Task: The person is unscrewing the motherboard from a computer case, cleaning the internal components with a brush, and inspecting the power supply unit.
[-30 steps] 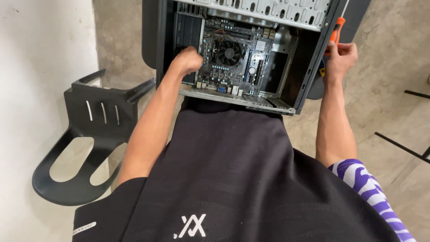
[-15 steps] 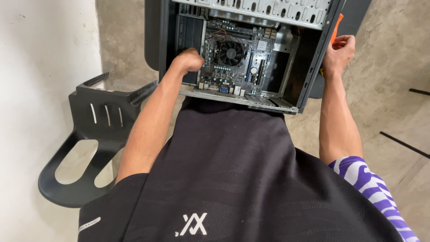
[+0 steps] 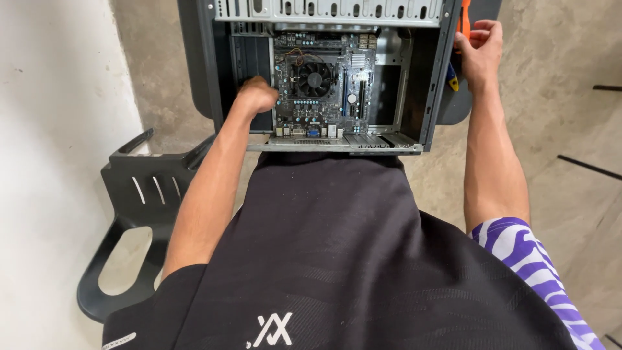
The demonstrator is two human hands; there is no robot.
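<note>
Our left hand [image 3: 258,96] is curled into a loose fist inside the open computer case [image 3: 223,78], knuckles just beside the motherboard [image 3: 324,84] at its left edge; we cannot tell whether it pinches anything. Our right hand [image 3: 479,52] is closed around an orange-handled screwdriver [image 3: 464,16] at the case's right wall. The case sits against our lap, with a dark plastic chair [image 3: 139,194] to its left. The fist could scrape the board's components, or the case could slide.

Matt grey sheet-metal computer case [image 3: 431,78], rough concrete floor [image 3: 557,97], black plastic chair [image 3: 139,188]
</note>
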